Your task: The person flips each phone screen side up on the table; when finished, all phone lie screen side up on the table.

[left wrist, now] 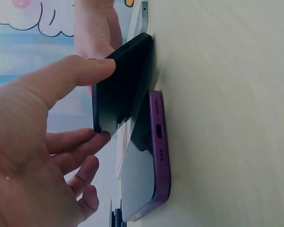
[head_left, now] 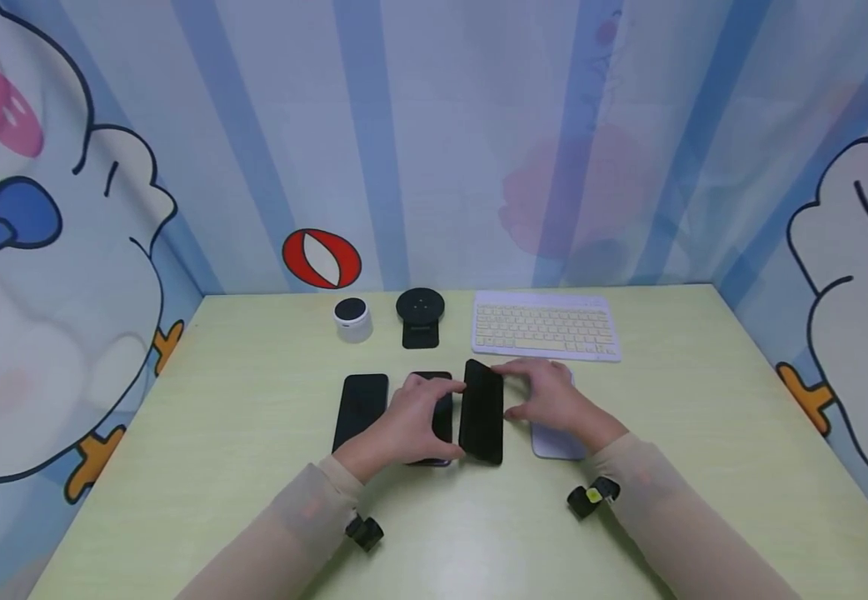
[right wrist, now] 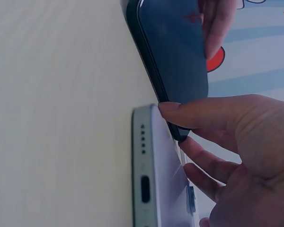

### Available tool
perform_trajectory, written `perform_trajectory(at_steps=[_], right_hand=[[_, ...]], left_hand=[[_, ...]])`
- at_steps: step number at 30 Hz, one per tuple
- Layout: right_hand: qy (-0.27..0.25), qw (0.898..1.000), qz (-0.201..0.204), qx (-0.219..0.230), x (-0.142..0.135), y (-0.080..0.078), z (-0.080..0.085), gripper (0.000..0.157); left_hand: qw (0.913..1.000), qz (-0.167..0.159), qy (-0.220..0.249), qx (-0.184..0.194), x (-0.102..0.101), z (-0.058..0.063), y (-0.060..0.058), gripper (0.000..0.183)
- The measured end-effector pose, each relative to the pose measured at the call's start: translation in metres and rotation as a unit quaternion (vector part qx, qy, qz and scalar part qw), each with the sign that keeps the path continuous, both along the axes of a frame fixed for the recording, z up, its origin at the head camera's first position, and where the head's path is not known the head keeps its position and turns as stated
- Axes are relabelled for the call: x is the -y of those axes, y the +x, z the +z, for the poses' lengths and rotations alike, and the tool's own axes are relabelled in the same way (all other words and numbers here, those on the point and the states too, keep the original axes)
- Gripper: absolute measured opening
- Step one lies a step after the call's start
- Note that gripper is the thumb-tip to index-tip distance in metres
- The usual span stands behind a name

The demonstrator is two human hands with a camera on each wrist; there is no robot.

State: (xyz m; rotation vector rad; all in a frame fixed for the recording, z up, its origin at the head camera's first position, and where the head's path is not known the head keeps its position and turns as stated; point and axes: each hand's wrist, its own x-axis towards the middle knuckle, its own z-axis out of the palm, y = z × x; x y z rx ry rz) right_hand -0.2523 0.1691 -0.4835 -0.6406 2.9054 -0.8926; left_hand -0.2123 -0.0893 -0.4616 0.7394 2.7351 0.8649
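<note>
A black smartphone (head_left: 482,412) is held tilted above the middle of the table, between both hands. My left hand (head_left: 411,419) grips its left side, thumb (left wrist: 102,71) at the near corner and fingers near the far one. From the other side my right hand (head_left: 550,398) holds its right edge with thumb (right wrist: 180,113) and fingertips. Partly under the left hand lies a purple-edged smartphone (left wrist: 162,142), dark screen up. Beneath the right hand is a pale lilac smartphone (head_left: 557,444), back up, its camera bump showing in the right wrist view.
Another dark-screened smartphone (head_left: 361,402) lies left of the left hand. Along the back stand a small white cylinder with a black top (head_left: 353,321), a black round-headed stand (head_left: 421,317) and a lilac keyboard (head_left: 546,326). Cartoon-printed curtains (head_left: 464,150) border the table.
</note>
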Motion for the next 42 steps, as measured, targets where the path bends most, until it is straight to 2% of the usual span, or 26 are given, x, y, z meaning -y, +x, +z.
perform_trajectory(at_steps=[7,19,24,35,42], right_hand=[[0.023,0.999,0.022,0.015,-0.007,-0.004,0.005,0.072],[0.041,0.999,0.023,0.024,-0.012,-0.007,0.007,0.070],[0.039,0.998,0.020,0.036,-0.012,-0.007,0.009,0.070],[0.039,0.999,0.019,0.032,-0.011,-0.007,0.007,0.070],[0.041,0.999,0.002,0.029,-0.016,0.000,0.010,0.069]], left_hand=[[0.9983,-0.008,-0.042,-0.039,-0.009,-0.004,0.000,0.089],[0.9934,0.012,-0.110,-0.029,-0.022,-0.008,-0.001,0.093],[0.9922,0.019,-0.120,-0.028,-0.025,-0.007,0.000,0.094],[0.9914,0.022,-0.124,-0.034,-0.025,-0.009,0.003,0.091],[0.9935,0.011,-0.111,-0.023,-0.024,-0.010,0.002,0.092]])
